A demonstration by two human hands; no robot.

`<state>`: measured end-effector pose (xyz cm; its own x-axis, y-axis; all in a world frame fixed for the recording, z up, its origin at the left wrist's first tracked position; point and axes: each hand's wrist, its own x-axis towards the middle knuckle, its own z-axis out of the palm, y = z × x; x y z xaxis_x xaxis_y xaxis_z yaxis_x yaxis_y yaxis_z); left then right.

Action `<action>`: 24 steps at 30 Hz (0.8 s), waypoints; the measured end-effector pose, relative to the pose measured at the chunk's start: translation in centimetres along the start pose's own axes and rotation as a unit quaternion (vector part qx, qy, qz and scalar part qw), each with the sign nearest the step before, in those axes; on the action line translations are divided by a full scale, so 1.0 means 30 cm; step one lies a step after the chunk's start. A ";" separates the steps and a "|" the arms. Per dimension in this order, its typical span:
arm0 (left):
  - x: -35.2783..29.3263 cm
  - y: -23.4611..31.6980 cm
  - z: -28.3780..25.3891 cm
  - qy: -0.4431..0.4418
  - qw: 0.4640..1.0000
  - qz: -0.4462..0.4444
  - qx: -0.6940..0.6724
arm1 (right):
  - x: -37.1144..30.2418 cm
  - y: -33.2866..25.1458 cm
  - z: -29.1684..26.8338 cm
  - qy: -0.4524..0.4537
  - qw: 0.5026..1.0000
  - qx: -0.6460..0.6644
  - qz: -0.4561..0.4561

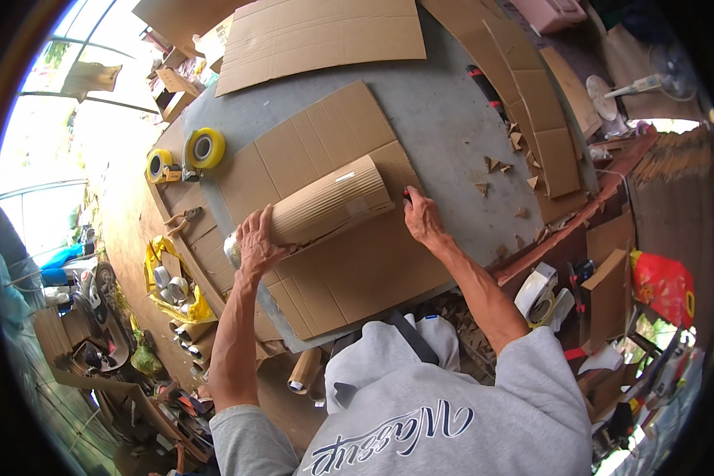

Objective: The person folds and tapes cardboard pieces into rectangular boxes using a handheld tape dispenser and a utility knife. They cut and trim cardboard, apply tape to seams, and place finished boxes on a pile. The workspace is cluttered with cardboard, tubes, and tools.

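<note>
A long roll of corrugated cardboard (pixel 325 202) lies at a slant on a flat, creased cardboard sheet (pixel 389 262). Over the roll's left part my left hand (pixel 258 244) is curved, fingers on top and thumb on the near side, holding it down. Clear wrapping or tape shows at that end. Beyond the roll's right end, my right hand (pixel 425 219) is closed around a small tool (pixel 407 193) with a black and red end; most of it is hidden in my fist, so its kind is unclear. Its fingers sit above the sheet's right part.
Two yellow tape rolls (pixel 205 148) and pliers (pixel 184 220) lie left. A black-and-red tool (pixel 485 89) and cardboard scraps (pixel 496 165) are on the grey table (pixel 444 135). Another cardboard sheet (pixel 325 40) lies at the back, folded cardboard (pixel 541 103) right. A tape dispenser (pixel 538 293) stands lower right.
</note>
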<state>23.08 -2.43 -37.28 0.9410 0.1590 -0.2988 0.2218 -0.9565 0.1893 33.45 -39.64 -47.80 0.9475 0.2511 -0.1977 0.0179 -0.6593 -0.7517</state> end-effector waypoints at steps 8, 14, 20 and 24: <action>0.003 0.000 0.002 0.007 1.000 0.007 0.008 | 0.028 0.000 0.032 0.044 0.999 -0.007 -0.028; 0.006 -0.034 0.031 0.017 1.000 0.015 -0.001 | 0.039 0.018 0.031 -0.008 0.999 -0.031 0.012; 0.006 -0.030 0.011 0.026 0.998 0.039 0.041 | 0.062 0.018 0.023 -0.028 0.996 -0.080 0.040; 0.023 -0.038 -0.014 0.030 1.000 0.001 -0.008 | 0.077 -0.032 0.003 -0.038 0.994 -0.089 0.043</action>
<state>23.59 -1.12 -37.30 0.9550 0.1713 -0.2422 0.2230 -0.9529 0.2054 35.59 -38.38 -47.59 0.9209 0.2371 -0.3093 0.0005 -0.7944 -0.6075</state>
